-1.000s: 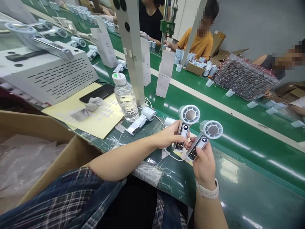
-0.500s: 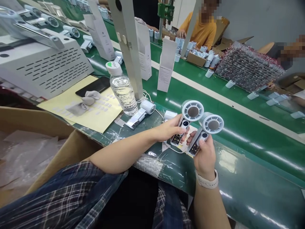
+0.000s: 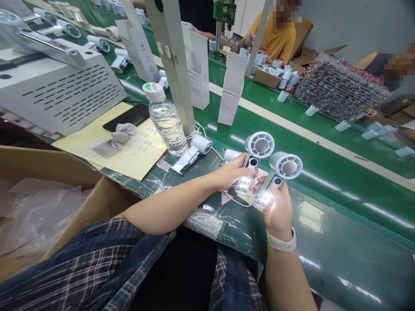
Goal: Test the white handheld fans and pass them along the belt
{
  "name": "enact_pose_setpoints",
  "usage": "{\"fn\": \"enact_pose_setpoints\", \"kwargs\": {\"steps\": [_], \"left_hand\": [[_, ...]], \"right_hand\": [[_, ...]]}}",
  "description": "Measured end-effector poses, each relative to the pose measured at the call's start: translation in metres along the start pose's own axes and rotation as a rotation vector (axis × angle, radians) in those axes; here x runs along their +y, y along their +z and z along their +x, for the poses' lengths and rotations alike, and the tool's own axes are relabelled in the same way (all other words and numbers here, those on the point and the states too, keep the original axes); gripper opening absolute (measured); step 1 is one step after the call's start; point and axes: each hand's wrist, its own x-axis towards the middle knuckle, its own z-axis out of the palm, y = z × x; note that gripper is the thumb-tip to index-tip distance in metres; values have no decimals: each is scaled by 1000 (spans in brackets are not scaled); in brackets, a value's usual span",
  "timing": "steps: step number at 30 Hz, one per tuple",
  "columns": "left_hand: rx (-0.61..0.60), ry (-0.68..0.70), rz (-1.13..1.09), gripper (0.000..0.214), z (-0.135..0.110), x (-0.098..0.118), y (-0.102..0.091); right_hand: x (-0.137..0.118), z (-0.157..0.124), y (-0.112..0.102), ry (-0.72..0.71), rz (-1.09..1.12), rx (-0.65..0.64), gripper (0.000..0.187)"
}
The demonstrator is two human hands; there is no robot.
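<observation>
My left hand (image 3: 231, 172) is wrapped round the handle of a pale blue handheld fan (image 3: 260, 145), its thumb on the handle beneath the round button. A matching fan (image 3: 286, 166) is in my right hand (image 3: 279, 209), close beside the first, thumb near its button. Both ring-shaped heads face me, and bright white light shines from the lower part of each handle. Another fan (image 3: 194, 152) lies on the bench left of my hands, next to a water bottle (image 3: 167, 121). Behind my left hand, a further pale blue cylinder (image 3: 231, 155) is partly hidden.
White cartons (image 3: 231, 88) stand along the green conveyor (image 3: 275, 116). At left are a slotted white machine (image 3: 65, 88), a phone (image 3: 126, 116) on yellow paper (image 3: 142, 162), and a cardboard box (image 3: 78, 216). Across the belt, a person in yellow (image 3: 275, 39) sits near many small cylinders.
The lights in both fan handles have come on. Both fans have tilted and shifted slightly. On the belt, the white carton and the small cylinders have moved a little.
</observation>
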Motion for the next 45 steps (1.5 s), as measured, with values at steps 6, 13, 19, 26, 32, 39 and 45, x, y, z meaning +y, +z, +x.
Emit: {"fn": "enact_pose_setpoints", "kwargs": {"steps": [6, 13, 19, 26, 32, 39, 45], "left_hand": [[95, 34, 149, 44, 4, -6, -8], [253, 23, 174, 58, 4, -7, -8], [95, -5, 15, 43, 2, -2, -3], [-44, 63, 125, 53, -9, -2, -2], [-102, 122, 172, 51, -17, 4, 0], [-98, 105, 71, 55, -16, 5, 2], [-163, -68, -25, 50, -12, 8, 7]], "right_hand": [[6, 4, -6, -9, -11, 10, 23], [3, 5, -5, 15, 65, 9, 28], [-6, 2, -6, 33, 129, -71, 38], [-7, 2, -10, 97, 287, -18, 43], [-5, -3, -12, -5, 277, 10, 38], [-8, -6, -11, -46, 240, 32, 33], [-16, -2, -6, 103, 340, -76, 27]]}}
